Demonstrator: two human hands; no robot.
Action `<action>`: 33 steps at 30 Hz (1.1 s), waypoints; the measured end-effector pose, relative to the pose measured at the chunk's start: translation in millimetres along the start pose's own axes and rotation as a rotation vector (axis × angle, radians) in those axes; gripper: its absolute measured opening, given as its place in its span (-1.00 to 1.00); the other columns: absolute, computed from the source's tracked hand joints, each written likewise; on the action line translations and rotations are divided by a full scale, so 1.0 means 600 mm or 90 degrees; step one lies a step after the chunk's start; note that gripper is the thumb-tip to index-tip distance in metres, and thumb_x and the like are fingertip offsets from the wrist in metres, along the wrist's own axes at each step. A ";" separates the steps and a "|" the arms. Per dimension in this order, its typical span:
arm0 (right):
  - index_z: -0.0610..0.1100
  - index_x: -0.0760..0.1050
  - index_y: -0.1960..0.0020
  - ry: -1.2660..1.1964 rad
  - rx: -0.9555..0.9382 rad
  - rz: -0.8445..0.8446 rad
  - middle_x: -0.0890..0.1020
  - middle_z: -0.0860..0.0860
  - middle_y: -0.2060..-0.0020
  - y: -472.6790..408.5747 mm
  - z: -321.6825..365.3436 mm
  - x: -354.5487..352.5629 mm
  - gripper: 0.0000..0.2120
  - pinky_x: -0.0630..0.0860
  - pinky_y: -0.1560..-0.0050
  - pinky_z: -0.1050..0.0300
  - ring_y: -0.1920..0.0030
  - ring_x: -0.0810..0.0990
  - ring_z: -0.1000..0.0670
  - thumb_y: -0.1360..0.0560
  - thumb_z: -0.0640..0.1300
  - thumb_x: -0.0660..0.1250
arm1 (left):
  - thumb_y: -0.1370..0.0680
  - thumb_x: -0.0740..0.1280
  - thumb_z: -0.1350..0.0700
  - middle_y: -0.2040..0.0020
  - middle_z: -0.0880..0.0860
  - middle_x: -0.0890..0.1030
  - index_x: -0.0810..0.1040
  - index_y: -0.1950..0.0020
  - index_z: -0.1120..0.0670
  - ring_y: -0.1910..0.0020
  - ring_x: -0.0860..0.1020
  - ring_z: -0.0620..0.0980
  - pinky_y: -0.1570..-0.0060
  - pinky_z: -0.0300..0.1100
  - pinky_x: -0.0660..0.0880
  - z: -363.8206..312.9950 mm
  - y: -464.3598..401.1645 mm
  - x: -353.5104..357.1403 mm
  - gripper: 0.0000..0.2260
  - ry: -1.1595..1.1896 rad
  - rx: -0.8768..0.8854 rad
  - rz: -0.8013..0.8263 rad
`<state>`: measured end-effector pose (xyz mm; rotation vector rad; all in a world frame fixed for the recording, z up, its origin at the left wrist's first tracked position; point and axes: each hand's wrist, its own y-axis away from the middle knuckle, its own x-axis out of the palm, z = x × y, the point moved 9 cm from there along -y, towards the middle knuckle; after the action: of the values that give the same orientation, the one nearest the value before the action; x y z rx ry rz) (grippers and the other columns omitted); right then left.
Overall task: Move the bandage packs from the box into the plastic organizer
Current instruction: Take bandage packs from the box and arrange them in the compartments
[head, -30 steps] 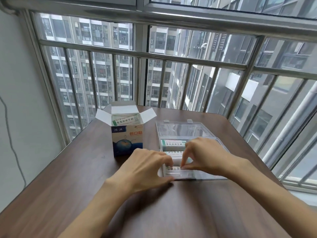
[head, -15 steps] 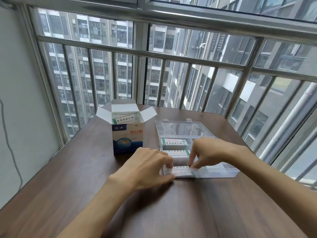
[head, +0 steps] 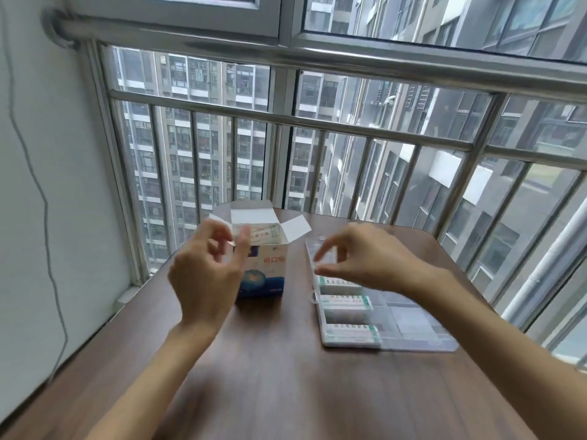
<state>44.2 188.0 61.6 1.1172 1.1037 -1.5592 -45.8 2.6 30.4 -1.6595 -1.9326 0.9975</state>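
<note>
Hands: left hand (head: 206, 274) empty beside box (head: 263, 265), right hand (head: 359, 258) empty above organizer (head: 413, 331) — pinch next pack (head: 257, 231) by its edges, lift straight.

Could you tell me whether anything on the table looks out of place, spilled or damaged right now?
Nothing stands out: the box stands upright with flaps open, and three bandage packs lie neatly in the plastic organizer.

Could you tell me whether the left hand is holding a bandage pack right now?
No, the left hand hangs in the air in front of the open box with its fingers spread and nothing between them.
</note>
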 end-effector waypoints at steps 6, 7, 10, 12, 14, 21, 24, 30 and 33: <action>0.13 0.44 -0.31 0.005 -0.028 -0.139 0.57 0.10 0.16 -0.054 0.063 0.030 -0.60 0.34 0.22 0.16 0.10 0.52 0.02 -0.48 0.06 0.36 | -0.39 0.36 -0.29 0.23 0.03 0.53 0.35 -0.17 -0.01 0.28 0.49 -0.06 0.09 0.02 0.48 0.121 0.000 0.030 -0.48 0.123 -0.300 0.054; 0.13 0.50 -0.25 0.000 -0.018 -0.153 0.62 0.06 0.10 -0.058 0.062 0.038 -0.67 0.35 0.21 0.16 0.06 0.57 -0.01 -0.49 0.03 0.35 | -0.38 0.35 -0.31 0.19 0.07 0.58 0.36 -0.23 0.01 0.24 0.52 -0.08 0.04 0.03 0.48 0.130 0.002 0.044 -0.43 0.145 -0.320 0.090; 0.10 0.63 -0.03 -0.025 -0.005 -0.180 0.65 0.07 0.15 -0.064 0.061 0.044 -0.85 0.35 0.31 0.22 0.17 0.57 0.05 -0.48 -0.03 0.36 | -0.37 0.29 -0.36 0.18 -0.01 0.61 0.48 -0.18 0.06 0.19 0.56 -0.07 0.02 0.06 0.52 0.134 0.002 0.063 -0.41 0.145 -0.333 0.156; 0.08 0.66 0.03 -0.058 -0.004 -0.149 0.57 0.15 0.28 -0.061 0.057 0.043 -0.88 0.30 0.37 0.24 0.27 0.48 0.13 -0.45 -0.03 0.41 | -0.39 0.28 -0.32 0.34 -0.10 0.54 0.52 0.13 0.05 0.32 0.48 -0.08 0.18 0.00 0.47 0.124 0.003 0.061 -0.58 0.129 -0.307 0.163; 0.06 0.68 0.06 -0.090 -0.022 -0.083 0.48 0.23 0.38 -0.059 0.059 0.041 -0.88 0.31 0.38 0.27 0.35 0.43 0.18 -0.41 -0.04 0.47 | -0.43 0.29 -0.22 0.46 -0.14 0.50 0.48 0.32 0.01 0.41 0.42 -0.11 0.31 -0.09 0.37 0.112 0.007 0.056 -0.68 0.129 -0.291 0.164; 0.03 0.67 0.02 -0.105 -0.056 0.132 0.66 0.12 0.35 -0.039 0.062 0.058 -0.86 0.47 0.33 0.32 0.45 0.56 0.23 -0.42 -0.10 0.46 | -0.47 0.22 -0.10 0.40 -0.02 0.55 0.61 0.16 0.09 0.32 0.51 0.10 0.27 -0.07 0.41 0.065 0.027 0.030 -0.70 0.042 -0.169 0.141; 0.07 0.67 0.04 -0.050 -0.040 -0.023 0.69 0.16 0.18 -0.038 0.056 0.023 -0.80 0.42 0.28 0.33 0.28 0.56 0.21 -0.45 -0.17 0.36 | -0.49 0.21 -0.09 0.45 0.01 0.55 0.66 0.06 0.12 0.37 0.53 0.15 0.34 -0.10 0.39 0.055 0.029 0.030 -0.65 -0.004 -0.091 0.134; 0.06 0.63 -0.06 0.077 -0.023 -0.029 0.62 -0.02 0.03 -0.050 0.060 0.070 -0.78 0.41 -0.02 0.07 -0.10 0.46 -0.08 -0.44 0.05 0.36 | -0.53 0.21 -0.06 0.45 -0.03 0.51 0.64 -0.15 0.02 0.36 0.51 0.06 0.36 -0.20 0.26 0.045 0.035 0.036 -0.68 0.015 -0.037 0.136; 0.03 0.55 -0.15 0.095 -0.016 -0.011 0.56 -0.01 -0.07 -0.050 0.056 0.085 -0.67 0.32 -0.02 0.05 -0.15 0.37 -0.09 -0.45 0.13 0.34 | -0.53 0.20 -0.08 0.47 -0.14 0.49 0.62 -0.17 -0.02 0.37 0.55 0.03 0.35 -0.19 0.35 0.043 0.036 0.044 -0.68 0.038 -0.028 0.165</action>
<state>-0.2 153.4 23.5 1.2265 1.2319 -1.4899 -54.8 22.6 -6.4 -1.9789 -1.7447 0.9900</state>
